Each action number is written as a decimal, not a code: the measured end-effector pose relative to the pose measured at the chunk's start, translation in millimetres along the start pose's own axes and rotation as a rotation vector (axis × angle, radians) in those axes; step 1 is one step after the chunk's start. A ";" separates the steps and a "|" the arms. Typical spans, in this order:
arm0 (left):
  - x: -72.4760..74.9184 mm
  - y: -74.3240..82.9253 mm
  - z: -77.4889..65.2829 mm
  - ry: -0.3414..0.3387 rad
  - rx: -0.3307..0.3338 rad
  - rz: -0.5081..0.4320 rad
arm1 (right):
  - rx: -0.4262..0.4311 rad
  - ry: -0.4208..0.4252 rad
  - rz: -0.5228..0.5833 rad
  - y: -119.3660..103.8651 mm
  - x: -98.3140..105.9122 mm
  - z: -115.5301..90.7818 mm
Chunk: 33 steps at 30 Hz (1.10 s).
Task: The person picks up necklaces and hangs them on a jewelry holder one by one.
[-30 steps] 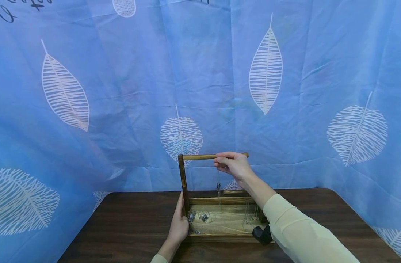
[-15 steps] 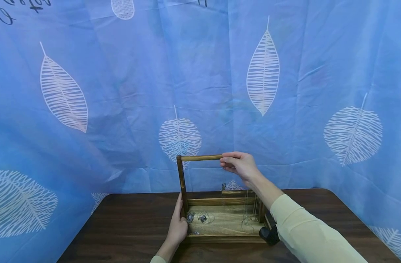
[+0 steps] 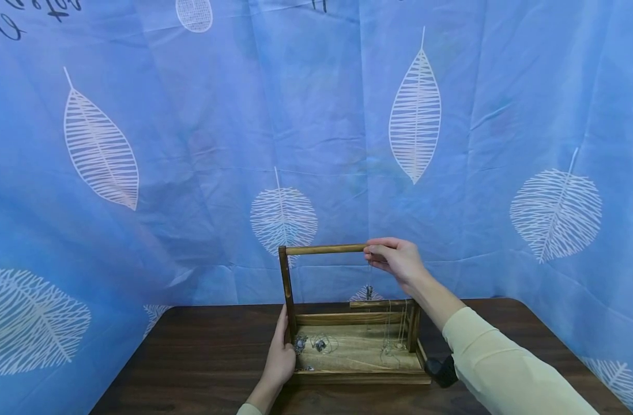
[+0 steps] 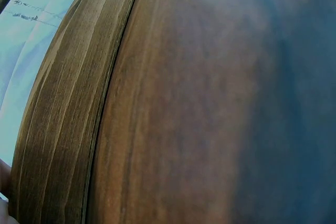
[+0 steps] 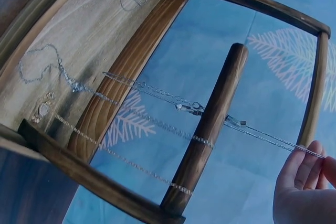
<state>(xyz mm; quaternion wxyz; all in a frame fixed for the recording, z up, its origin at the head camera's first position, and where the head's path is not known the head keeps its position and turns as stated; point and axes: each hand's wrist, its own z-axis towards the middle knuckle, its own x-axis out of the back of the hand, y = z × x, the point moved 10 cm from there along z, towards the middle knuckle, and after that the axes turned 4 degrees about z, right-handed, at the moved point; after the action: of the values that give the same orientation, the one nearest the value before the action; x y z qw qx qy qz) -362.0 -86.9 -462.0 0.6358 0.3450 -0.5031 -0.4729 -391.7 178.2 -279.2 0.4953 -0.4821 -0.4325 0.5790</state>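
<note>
Blue leaf-print cloth (image 3: pixel 327 115) behind. From here I see the right hand (image 3: pixel 396 260) pinching a necklace (image 3: pixel 369 292), hung behind the lower bar (image 5: pixel 209 121); left hand (image 3: pixel 282 357), straight-fingered, rests against the stand (image 3: pixel 363 378). I'd go slowly, avoiding snags.

Blk script (image 3: pixel 56 13), on blue bkgd (image 3: pixel 316 115), illeg.

It's smooth, stained wood with bold grain all along the jewelry stand (image 3: pixel 358 378), shiny silvery metal glinting on the necklace (image 5: pixel 235 121), dark wood grain across the tabletop (image 3: pixel 202 346), creased cloth for the backdrop (image 3: pixel 321 115), matt cloth for the sleeve (image 3: pixel 503 360).
</note>
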 end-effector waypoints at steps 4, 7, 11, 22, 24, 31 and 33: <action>0.0 0.2 0.8 -0.001 -0.002 -0.001 | 0.004 0.009 0.009 -3.5 7.2 0.1; 0.0 0.9 0.5 0.001 -0.004 -0.002 | 0.003 0.024 0.010 -6.5 13.0 -0.6; -0.1 2.1 0.4 0.003 -0.004 -0.004 | 0.013 0.048 0.009 -11.3 21.3 -1.5; -0.9 0.0 1.1 -0.009 0.012 -0.022 | 0.016 0.099 -0.014 -14.4 38.2 1.5; -1.0 -0.6 0.9 -0.007 0.017 -0.022 | 0.014 0.109 -0.020 -14.1 40.4 2.1; -0.8 -0.5 0.1 -0.003 0.018 -0.004 | 0.012 0.117 -0.043 -14.0 43.2 5.2; -0.8 1.0 0.2 -0.003 0.008 -0.002 | 0.015 0.119 -0.054 -15.1 44.0 6.5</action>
<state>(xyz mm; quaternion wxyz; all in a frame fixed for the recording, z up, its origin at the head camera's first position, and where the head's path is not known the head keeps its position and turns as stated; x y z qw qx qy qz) -361.9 -85.9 -461.3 0.6332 0.3473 -0.5055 -0.4722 -397.8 223.7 -269.1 0.5390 -0.5003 -0.4106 0.5390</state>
